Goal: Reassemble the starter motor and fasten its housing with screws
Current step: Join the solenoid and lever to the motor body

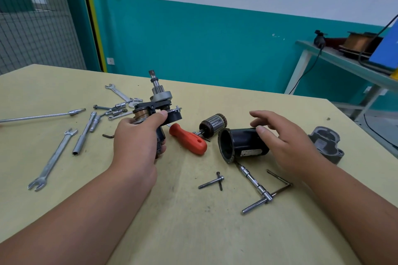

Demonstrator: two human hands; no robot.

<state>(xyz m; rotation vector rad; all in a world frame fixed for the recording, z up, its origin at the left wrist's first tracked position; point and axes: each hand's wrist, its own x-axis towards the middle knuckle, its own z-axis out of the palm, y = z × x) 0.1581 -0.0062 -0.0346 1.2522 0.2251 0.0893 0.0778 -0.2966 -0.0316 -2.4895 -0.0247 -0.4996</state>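
Observation:
My left hand (137,140) grips a starter motor sub-assembly (158,105), held upright above the table with its pinion gear and shaft pointing up. The black cylindrical housing (241,144) lies on its side, its open end facing left. My right hand (284,142) hovers over the housing's right end with fingers spread and relaxed; whether it touches the housing is unclear. The copper-wound armature (213,122) lies just behind the housing. Two long screws (212,182) lie crossed in front of it. A grey end cover (326,144) sits at the far right.
A red-handled screwdriver (188,139) lies between my hands. A T-handle socket driver (257,188) rests in front of the housing. Wrenches (52,160), a socket tube (83,135), a long rod (43,116) and small sockets are scattered at left. A side bench (344,62) stands at back right.

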